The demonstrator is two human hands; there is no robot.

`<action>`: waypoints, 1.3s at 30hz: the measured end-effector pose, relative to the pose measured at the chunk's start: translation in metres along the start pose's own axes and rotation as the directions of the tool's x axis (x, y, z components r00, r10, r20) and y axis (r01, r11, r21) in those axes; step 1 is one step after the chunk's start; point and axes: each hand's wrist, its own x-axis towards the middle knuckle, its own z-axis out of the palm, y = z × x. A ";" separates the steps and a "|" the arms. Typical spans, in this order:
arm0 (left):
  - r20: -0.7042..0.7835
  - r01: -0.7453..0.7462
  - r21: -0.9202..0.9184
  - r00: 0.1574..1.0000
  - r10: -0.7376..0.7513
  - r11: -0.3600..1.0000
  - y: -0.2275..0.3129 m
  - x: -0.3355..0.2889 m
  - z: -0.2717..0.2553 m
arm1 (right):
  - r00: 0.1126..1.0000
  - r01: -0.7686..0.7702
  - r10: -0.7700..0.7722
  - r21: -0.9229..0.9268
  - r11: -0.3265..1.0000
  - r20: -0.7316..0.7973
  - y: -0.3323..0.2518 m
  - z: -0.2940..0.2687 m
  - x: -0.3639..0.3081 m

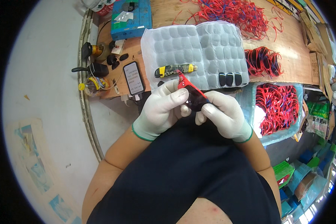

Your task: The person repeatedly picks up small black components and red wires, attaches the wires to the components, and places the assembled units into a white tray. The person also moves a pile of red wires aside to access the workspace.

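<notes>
A pair of glasses, or part of one, with a red frame and dark lens (195, 98) is held up in front of me between both hands. My left hand (161, 108), in a white glove with a green cuff, pinches its red left end between thumb and fingers. My right hand (226, 116), gloved alike, grips the dark right end. Just beyond them, a yellow and camouflage-patterned tool (174, 70) lies on a pale padded sheet (175, 41) with rows of rounded pockets. Three dark lens-like pieces (230, 78) rest on the sheet's near right part.
A phone (133, 78) lies left of the sheet, near a blue box (132, 22) and a bottle (95, 85). Tangled red frames (231, 16) cover the table's far side; another bundle (264, 61) sits right. A lined bin (278, 139) full of red frames stands at right.
</notes>
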 end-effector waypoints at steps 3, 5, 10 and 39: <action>-0.005 -0.017 -0.010 1.000 0.017 1.000 0.001 -0.006 -0.003 | 0.998 -0.070 0.070 0.174 0.982 0.009 0.002 0.006 0.002; 0.015 -0.004 -0.011 1.000 0.004 1.000 0.001 -0.011 -0.011 | 0.994 -0.100 0.092 0.184 0.978 0.050 0.001 0.006 0.003; -0.022 0.012 0.015 1.000 -0.011 1.000 0.005 -0.018 -0.017 | 0.996 -0.082 0.078 0.097 0.992 0.045 0.012 0.009 0.009; 0.004 -0.144 0.755 0.976 0.216 0.639 0.027 0.006 0.028 | 0.904 0.145 -0.324 -0.515 0.845 -0.277 -0.037 0.018 0.016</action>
